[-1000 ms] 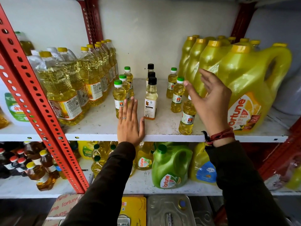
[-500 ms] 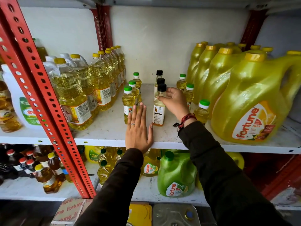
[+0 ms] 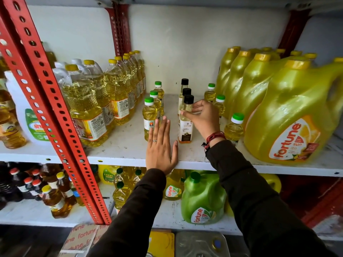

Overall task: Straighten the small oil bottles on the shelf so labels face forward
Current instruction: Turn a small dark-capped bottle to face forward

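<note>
Fixing up the little oil bottles on the shelf (image 3: pixel 130 145)

My right hand (image 3: pixel 202 119) is pinching the front black-capped bottle (image 3: pixel 185 125) mid-shelf, label facing me. Left hand (image 3: pixel 160 145) lies flat and relaxed just left of it, fingertips beside the front green-capped bottle (image 3: pixel 149 118).

glossy plastic jugs (image 3: pixel 289 115), matt shelf (image 3: pixel 128 145) — painted metal upright (image 3: pixel 55 115)
</note>
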`<state>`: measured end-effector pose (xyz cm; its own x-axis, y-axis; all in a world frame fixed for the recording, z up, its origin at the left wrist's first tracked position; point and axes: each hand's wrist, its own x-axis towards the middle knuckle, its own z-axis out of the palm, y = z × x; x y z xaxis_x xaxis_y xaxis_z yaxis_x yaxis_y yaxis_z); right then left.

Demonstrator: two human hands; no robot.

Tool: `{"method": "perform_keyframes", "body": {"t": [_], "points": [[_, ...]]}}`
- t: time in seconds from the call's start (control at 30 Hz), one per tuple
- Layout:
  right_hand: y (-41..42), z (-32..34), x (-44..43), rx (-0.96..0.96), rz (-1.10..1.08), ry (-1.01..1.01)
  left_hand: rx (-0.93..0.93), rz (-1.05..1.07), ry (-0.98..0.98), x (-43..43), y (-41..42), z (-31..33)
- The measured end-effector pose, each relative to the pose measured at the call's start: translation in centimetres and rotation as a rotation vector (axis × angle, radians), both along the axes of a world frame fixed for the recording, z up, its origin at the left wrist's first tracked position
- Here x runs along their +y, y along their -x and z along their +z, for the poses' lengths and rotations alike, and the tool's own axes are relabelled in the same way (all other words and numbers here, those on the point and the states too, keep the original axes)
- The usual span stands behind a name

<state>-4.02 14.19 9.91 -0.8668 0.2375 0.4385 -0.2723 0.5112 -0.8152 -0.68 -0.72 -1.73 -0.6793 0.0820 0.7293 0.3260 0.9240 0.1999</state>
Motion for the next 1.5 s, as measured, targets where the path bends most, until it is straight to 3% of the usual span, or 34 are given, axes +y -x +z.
{"method": "perform_keyframes", "body": {"t": [0.47, 1.03, 1.5], "points": [[-0.7, -0.3, 0.4, 0.014, 0.056, -0.168, 0.004, -0.006, -0.011, 0.0, 0.1, -0.2], [-6.7, -0.7, 0.3, 0.111, 0.053, -0.226, 0.023, -0.031, -0.045, 0.0, -0.2, -0.1], [-8.4, -0.4, 0.2, 0.084, 0.033, -0.244, 0.026, -0.011, -0.042, 0.1, -0.2, -0.1]]}}
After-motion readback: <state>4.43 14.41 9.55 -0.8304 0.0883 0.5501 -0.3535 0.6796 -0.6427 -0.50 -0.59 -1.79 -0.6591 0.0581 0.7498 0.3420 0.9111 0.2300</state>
